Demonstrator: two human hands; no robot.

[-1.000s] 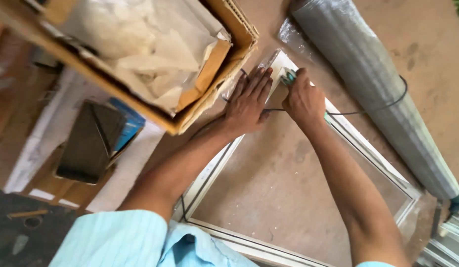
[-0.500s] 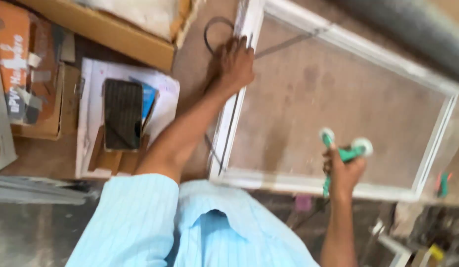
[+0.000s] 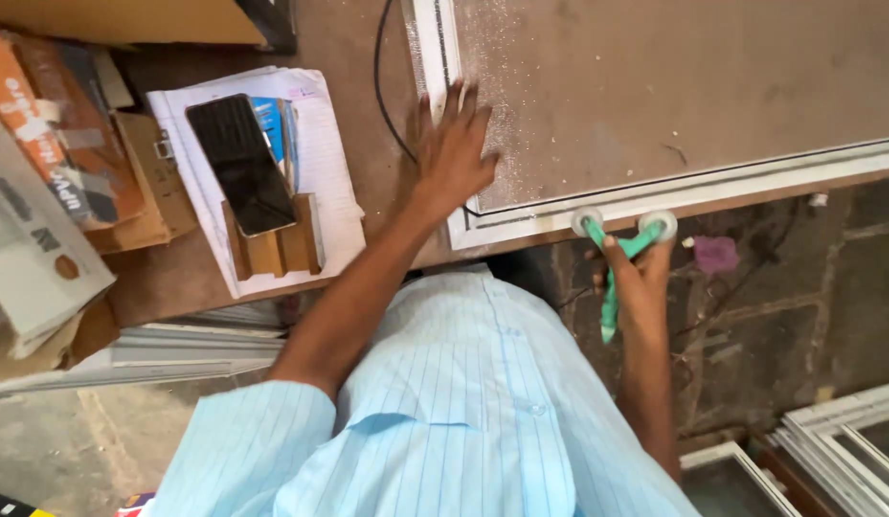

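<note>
Single head camera, looking steeply down over chest at table [image 3: 368, 43] edge, close range.

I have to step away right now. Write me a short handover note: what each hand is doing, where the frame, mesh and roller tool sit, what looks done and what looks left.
Left hand: flat, fingers spread, pressing the mesh down at the near corner of the white frame.
Right hand: gripping the green two-wheeled roller tool, wheels at the frame's near rail.
The frame lies flat on the brown table, mesh spread over it; a black cord runs along the left rail.
Done: mesh laid over the frame.
Left: how much of the edge is already seated cannot be told; check each rail's groove.
</note>
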